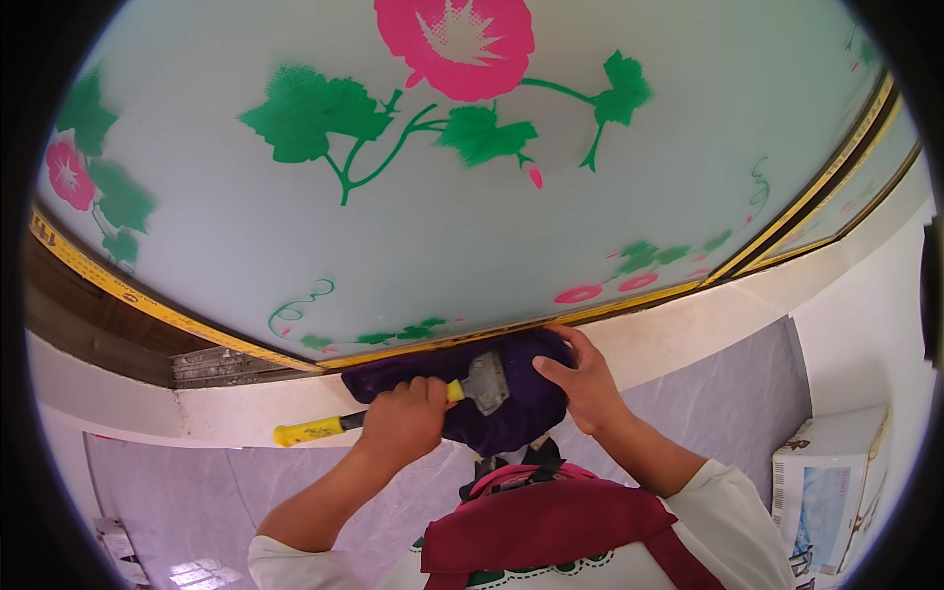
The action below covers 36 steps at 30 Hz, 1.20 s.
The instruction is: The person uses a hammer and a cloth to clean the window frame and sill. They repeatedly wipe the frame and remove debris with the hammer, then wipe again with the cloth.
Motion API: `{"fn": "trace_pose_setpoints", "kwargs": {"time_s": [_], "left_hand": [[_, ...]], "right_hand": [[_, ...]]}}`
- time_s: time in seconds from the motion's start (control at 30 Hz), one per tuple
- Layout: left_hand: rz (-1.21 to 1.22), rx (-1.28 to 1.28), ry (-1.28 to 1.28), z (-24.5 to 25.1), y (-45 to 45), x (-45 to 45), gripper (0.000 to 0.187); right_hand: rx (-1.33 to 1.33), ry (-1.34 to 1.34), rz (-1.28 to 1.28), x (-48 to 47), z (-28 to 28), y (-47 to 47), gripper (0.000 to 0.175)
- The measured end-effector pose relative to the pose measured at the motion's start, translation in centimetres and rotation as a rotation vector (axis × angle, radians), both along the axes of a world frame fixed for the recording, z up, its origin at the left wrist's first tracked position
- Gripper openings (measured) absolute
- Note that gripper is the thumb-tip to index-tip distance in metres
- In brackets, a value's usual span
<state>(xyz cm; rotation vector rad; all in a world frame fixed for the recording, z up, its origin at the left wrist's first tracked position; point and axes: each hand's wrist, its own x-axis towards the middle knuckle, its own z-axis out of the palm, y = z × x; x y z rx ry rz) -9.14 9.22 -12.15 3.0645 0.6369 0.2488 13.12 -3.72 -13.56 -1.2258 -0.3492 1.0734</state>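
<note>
My left hand [405, 417] grips the handle of a scraper [310, 431] with a yellow and black grip. Its wide, stained metal blade [488, 383] lies over a bunched dark purple cloth [527, 413]. On the cloth's right side, my right hand [590, 380] holds it, thumb on top and fingers at the far edge. The cloth rests against the white sill [664, 324], just below the yellow-taped lower frame [627, 302] of a frosted glass pane [472, 228]. Green leaves and pink flowers decorate the glass.
Left of the pane, the window has an opening [125, 317] with a dark interior. Grey marbled floor [708, 376] shows below the sill. At the lower right stands a printed cardboard box [826, 472], beside a white wall [855, 324].
</note>
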Motion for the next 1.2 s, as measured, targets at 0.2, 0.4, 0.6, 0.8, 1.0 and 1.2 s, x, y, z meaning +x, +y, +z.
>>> {"fn": "trace_pose_setpoints", "kwargs": {"time_s": [0.2,0.4,0.6,0.8,1.0,1.2], "left_hand": [[0.065,-0.097,0.066,1.3,0.2,-1.7,0.029],[-0.057,-0.081,-0.021,1.4,0.1,-1.1,0.030],[-0.095,-0.175,-0.025,2.6,0.4,-1.3,0.028],[-0.081,-0.253,-0.087,3.8,0.6,-1.0,0.028],[-0.114,-0.140,-0.049,1.9,1.6,1.1,0.030],[-0.109,-0.167,-0.048,1.3,1.9,1.9,0.031]], "right_hand": [[0.008,-0.162,0.078,-2.3,-0.6,-0.1,0.054],[-0.061,-0.117,0.130,-2.3,0.1,-1.4,0.046],[-0.034,0.132,0.052,-2.0,0.4,-1.6,0.043],[-0.020,0.128,0.017,-1.6,0.5,-1.6,0.042],[0.002,0.037,-0.023,-1.0,0.2,-1.4,0.043],[-0.011,0.012,-0.042,-0.7,-0.5,-1.4,0.044]]}}
